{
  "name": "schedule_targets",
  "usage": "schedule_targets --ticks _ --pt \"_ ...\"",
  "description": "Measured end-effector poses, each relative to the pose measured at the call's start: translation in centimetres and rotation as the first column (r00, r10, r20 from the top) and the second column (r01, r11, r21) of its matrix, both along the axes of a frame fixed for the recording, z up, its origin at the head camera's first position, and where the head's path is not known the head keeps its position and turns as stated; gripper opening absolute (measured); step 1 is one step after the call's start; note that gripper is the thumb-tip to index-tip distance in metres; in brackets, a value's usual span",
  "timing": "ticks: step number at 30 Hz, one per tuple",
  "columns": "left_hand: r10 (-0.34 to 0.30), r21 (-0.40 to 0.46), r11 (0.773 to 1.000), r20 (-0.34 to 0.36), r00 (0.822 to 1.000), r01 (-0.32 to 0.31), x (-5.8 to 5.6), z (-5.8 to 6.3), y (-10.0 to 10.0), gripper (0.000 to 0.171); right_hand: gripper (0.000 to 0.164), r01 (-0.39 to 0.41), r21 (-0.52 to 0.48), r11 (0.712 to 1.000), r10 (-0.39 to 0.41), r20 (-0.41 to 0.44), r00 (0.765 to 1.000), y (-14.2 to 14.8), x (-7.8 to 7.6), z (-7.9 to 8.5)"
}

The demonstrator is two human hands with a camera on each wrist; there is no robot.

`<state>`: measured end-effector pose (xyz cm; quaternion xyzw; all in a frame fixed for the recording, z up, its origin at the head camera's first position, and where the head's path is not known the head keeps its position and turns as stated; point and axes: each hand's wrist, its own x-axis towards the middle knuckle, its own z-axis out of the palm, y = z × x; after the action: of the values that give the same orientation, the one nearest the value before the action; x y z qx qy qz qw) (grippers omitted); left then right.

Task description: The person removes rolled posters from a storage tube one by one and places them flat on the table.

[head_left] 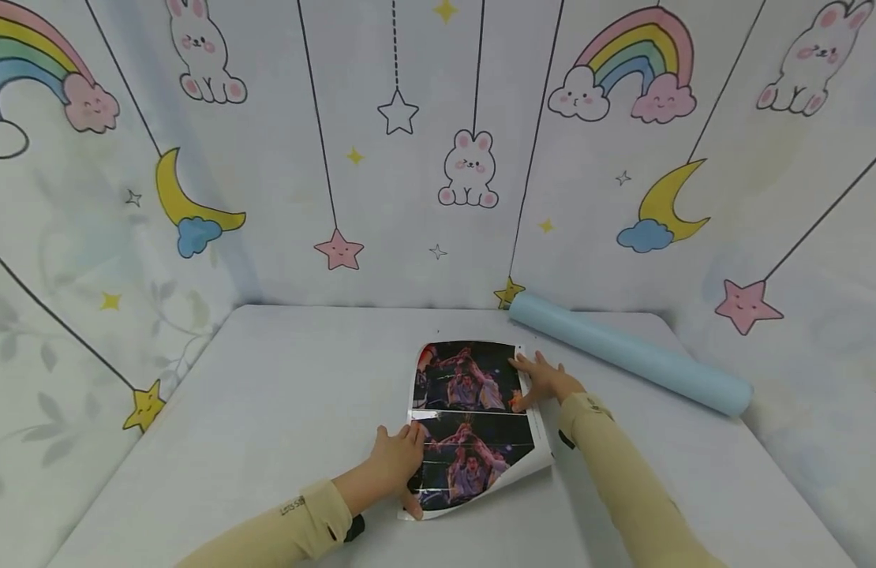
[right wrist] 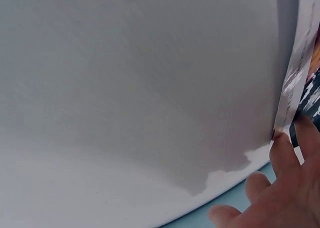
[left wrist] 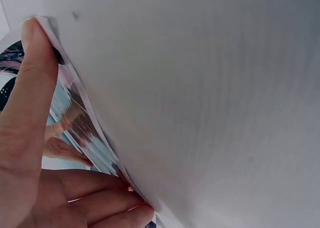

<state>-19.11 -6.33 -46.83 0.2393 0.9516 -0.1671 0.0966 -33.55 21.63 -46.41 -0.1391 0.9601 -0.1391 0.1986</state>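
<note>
A glossy sheet [head_left: 473,457] printed with two near-identical photos, one above the other, lies on the white table. Its lower right corner curls up, showing a white underside. My left hand [head_left: 394,461] presses along the left edge, thumb at the bottom left corner and fingers higher up. In the left wrist view, the thumb and straight fingers of that hand [left wrist: 30,178] lie spread along the sheet's edge. At the upper right edge, my right hand [head_left: 544,379] rests with fingers spread. The right wrist view shows its fingertips [right wrist: 282,143] on the white margin.
A pale blue roll [head_left: 630,351] lies slanted along the table's back right, beyond my right hand. The white table [head_left: 303,379] is bordered by a cloth backdrop [head_left: 409,181] with bunnies, stars, moons and rainbows.
</note>
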Motion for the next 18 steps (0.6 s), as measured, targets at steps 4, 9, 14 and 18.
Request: schedule_targets --ticks 4,9,14,18 --pt "0.002 0.009 1.0 0.007 1.0 -0.002 -0.44 0.13 0.4 0.121 0.099 0.028 0.011 1.0 -0.028 0.01 1.0 0.25 -0.21 0.39" --pt "0.012 0.017 1.0 0.001 1.0 -0.012 -0.66 0.25 0.33 0.121 0.098 0.032 0.013 0.999 -0.033 0.007 0.999 0.16 -0.31 0.43" --pt "0.021 0.012 1.0 0.009 1.0 -0.021 -0.45 0.14 -0.21 0.121 0.098 0.026 0.005 1.0 -0.026 0.007 1.0 -0.43 -0.06 0.06" --pt "0.006 0.012 1.0 0.011 1.0 -0.006 -0.52 0.12 -0.29 0.121 0.097 0.054 0.006 0.999 -0.054 0.002 0.999 -0.71 0.15 0.33"
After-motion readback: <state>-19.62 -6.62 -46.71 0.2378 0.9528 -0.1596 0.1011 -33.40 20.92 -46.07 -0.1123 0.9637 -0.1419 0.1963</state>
